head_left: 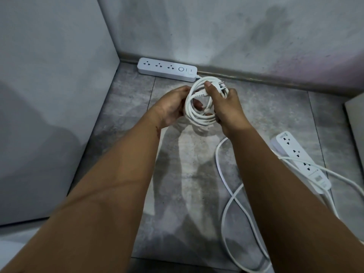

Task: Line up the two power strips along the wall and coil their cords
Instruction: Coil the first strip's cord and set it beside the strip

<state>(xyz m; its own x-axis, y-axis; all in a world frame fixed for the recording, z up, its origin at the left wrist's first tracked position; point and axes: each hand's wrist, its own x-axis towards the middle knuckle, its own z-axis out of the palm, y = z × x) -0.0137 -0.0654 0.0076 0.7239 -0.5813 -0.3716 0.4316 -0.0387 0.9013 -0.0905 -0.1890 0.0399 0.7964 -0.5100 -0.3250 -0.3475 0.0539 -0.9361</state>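
Note:
A white power strip (pixel 167 69) lies flat against the far wall near the corner. Its white cord is wound into a coil (pixel 199 113) held above the floor just in front of it. My left hand (pixel 173 107) grips the coil's left side. My right hand (pixel 226 109) holds the right side, thumb pressing the plug (pixel 220 88), whose two pins point up and right. A second white power strip (pixel 301 162) lies at an angle on the floor to the right, its loose cord (pixel 228 205) looping across the tiles under my right forearm.
Grey tiled floor (pixel 134 107) in a corner, with a grey wall (pixel 49 95) on the left and a stained wall (pixel 226 36) with a baseboard behind. A pale panel edge (pixel 356 123) shows at the far right.

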